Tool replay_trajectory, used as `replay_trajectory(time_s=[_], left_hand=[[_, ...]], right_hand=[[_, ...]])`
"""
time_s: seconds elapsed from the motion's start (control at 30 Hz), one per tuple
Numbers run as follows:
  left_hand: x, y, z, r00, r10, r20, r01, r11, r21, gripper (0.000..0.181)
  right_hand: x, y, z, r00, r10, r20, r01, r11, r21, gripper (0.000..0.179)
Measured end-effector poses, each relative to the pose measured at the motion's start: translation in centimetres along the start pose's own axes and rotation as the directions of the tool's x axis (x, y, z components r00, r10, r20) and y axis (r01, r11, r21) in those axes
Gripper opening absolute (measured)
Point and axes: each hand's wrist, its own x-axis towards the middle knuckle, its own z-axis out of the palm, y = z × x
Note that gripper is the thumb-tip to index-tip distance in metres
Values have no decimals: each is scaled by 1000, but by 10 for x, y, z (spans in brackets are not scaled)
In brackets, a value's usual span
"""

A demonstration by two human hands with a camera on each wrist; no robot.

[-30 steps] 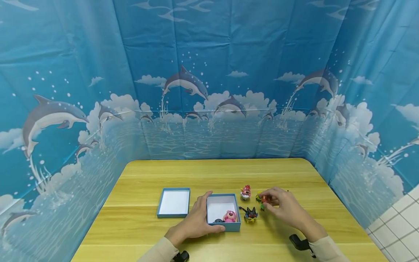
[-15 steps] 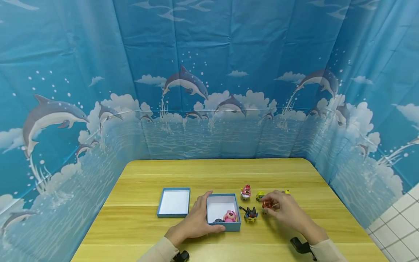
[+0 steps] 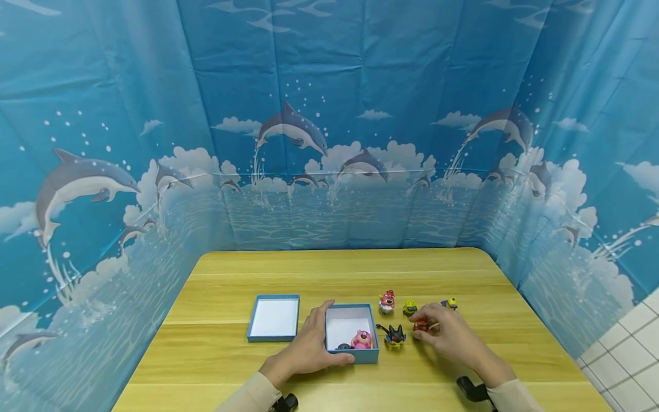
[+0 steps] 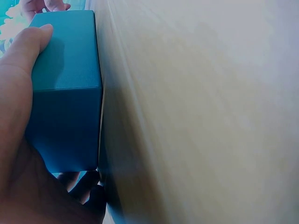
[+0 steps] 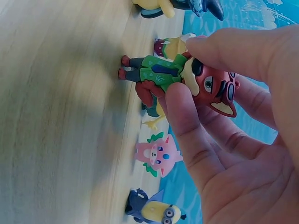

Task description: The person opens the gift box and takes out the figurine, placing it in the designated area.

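My left hand point(image 3: 308, 350) grips the near left corner of an open blue box point(image 3: 364, 357), with the thumb on its front wall and the fingers along its left side. Inside the box lie a pink bear figurine point(image 3: 361, 340) and a dark grey piece point(image 3: 344, 347). Right of the box, my right hand point(image 3: 455, 339) pinches a fox figurine point(image 5: 161, 72) between thumb and fingers. In the right wrist view the fox wears a green shirt and dark tie; fingers cover part of its head. A black-eared figurine point(image 3: 394, 337) stands between box and right hand.
A blue-rimmed lid with a white inside point(image 3: 273, 318) lies left of the box. Behind the right hand stand a pink figurine with a red top point(image 3: 386, 302), a yellow-green figurine point(image 3: 409, 308) and a purple-and-yellow figurine point(image 3: 449, 304). A dolphin-print curtain point(image 3: 329, 217) borders the table.
My right hand has shifted slightly right and nearer with the fox figurine, whose angle has changed. The yellow-green and purple-and-yellow figurines show more fully. My left hand and the box stay put.
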Motion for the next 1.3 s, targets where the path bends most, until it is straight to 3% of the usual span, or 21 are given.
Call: replay_trajectory(time_s=[0.67,1.3], left_hand=[[-2,1,1,1000,-8,5,8,1000,-1,139],[0,0,1,1000,-6,4,6,1000,-7,139]], right_hand=[[-3,-2,1,999,-16,31,14,998,53,24],[-4,-2,-1,998,-53,32,52,998,24,28]])
